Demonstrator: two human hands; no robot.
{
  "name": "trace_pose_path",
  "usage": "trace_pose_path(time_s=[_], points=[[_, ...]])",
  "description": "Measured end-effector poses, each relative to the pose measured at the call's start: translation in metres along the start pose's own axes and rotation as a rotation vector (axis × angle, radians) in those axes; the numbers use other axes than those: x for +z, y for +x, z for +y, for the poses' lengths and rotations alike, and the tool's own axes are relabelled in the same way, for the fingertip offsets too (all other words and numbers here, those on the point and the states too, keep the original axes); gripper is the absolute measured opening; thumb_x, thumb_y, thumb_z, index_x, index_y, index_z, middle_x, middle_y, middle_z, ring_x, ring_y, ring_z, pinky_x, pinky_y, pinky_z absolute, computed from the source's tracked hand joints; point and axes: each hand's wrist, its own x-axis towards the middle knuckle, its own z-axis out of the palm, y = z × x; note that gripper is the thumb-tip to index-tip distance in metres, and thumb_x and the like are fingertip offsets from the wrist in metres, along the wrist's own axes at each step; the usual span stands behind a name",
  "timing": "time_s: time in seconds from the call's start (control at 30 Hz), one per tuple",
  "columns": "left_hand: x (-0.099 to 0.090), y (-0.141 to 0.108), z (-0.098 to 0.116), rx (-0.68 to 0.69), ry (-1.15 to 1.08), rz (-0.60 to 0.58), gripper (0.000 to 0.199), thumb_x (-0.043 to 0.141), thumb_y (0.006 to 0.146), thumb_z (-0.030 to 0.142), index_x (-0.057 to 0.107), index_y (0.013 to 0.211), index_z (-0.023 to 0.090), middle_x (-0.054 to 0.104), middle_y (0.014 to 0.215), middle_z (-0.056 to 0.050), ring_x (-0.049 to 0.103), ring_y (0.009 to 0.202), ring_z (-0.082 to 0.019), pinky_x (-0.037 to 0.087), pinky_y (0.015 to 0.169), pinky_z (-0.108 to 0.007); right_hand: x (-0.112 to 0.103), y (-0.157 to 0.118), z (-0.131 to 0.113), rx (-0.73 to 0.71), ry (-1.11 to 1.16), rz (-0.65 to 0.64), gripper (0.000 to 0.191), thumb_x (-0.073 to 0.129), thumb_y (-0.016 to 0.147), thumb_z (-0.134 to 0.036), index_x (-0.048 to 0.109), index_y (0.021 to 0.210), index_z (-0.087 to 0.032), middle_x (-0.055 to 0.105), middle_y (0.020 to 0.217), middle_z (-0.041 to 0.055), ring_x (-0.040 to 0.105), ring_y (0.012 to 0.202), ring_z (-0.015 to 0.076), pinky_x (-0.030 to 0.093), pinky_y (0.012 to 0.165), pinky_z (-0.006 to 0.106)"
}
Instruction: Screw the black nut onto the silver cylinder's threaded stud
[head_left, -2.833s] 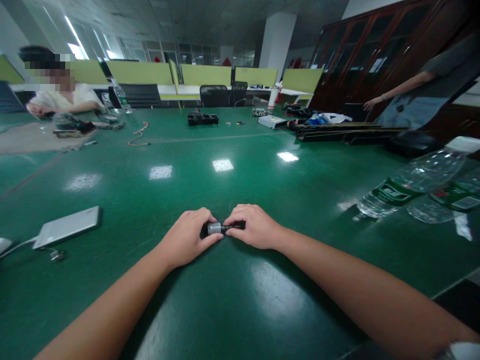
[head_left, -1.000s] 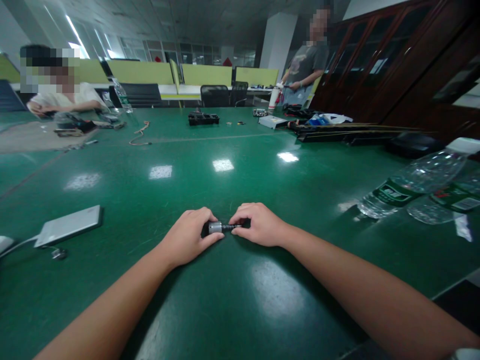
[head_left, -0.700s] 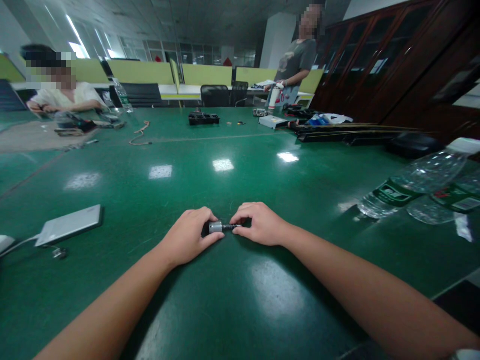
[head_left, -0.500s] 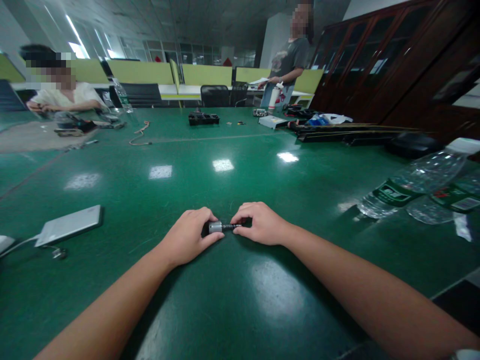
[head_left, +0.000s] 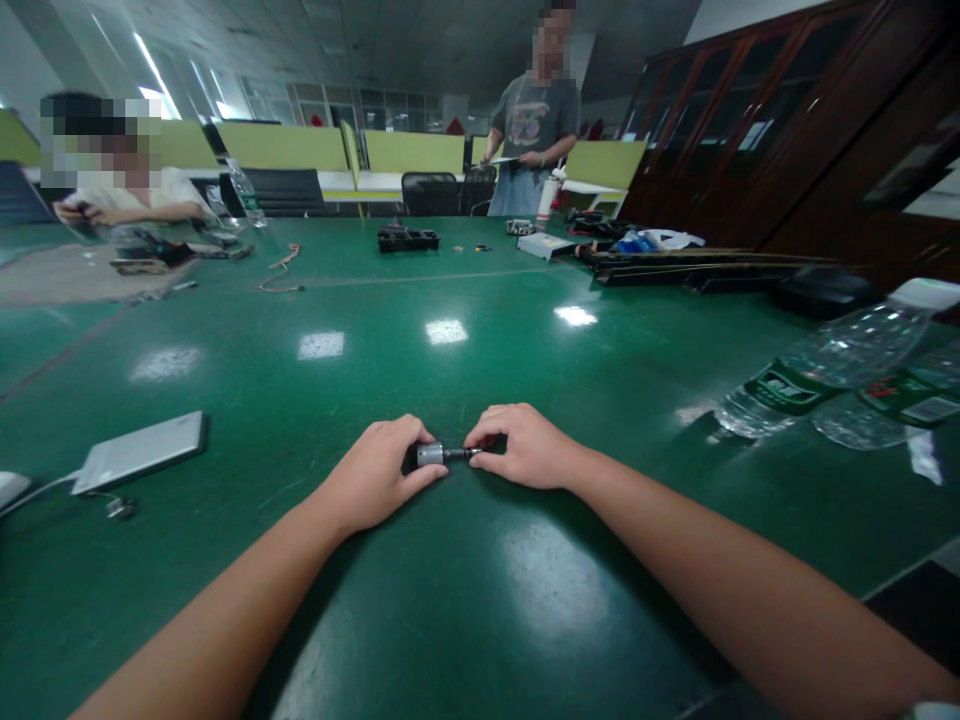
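Note:
Near the middle of the green table (head_left: 465, 370) lies a small silver metal cylinder (head_left: 431, 455) with a thin dark shaft (head_left: 456, 454) pointing right. It looks like a small motor, but its exact kind is unclear. My left hand (head_left: 382, 463) is closed around the cylinder's left end, thumb in front and fingers behind. With thumb and fingertips, my right hand (head_left: 529, 448) pinches the right end of the shaft, where dark rings or a coil show. Its far tip is hidden by my fingers. Both hands rest low at the table top.
To the left lies a silver power bank (head_left: 142, 452) with a white cable. Plastic water bottles (head_left: 795, 385) stand at right. Toward the back are a black tray (head_left: 407, 238), a cord (head_left: 281, 270) and long black rails (head_left: 660, 265). One person sits far left; another stands behind the table.
My right hand has shifted very slightly right along the shaft; my left hand stays put. The standing person has moved left and turned toward the table.

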Motion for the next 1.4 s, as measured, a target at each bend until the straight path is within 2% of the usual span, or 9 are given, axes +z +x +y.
trace_pose_path(time_s=[1.4], points=[[0.0001, -0.0002, -0.0014, -0.043, -0.002, 0.014, 0.023, 0.065, 0.086, 0.041, 0.061, 0.095, 0.019, 0.066, 0.089, -0.004, 0.061, 0.081, -0.022, 0.045, 0.071, -0.032, -0.0075, 0.0001, 0.0085, 0.089, -0.016, -0.005, 0.014, 0.071, 0.074, -0.015, 0.076, 0.086, -0.018, 0.07, 0.079, 0.0017, 0.061, 0.071, 0.0133, 0.044, 0.067, 0.025]])
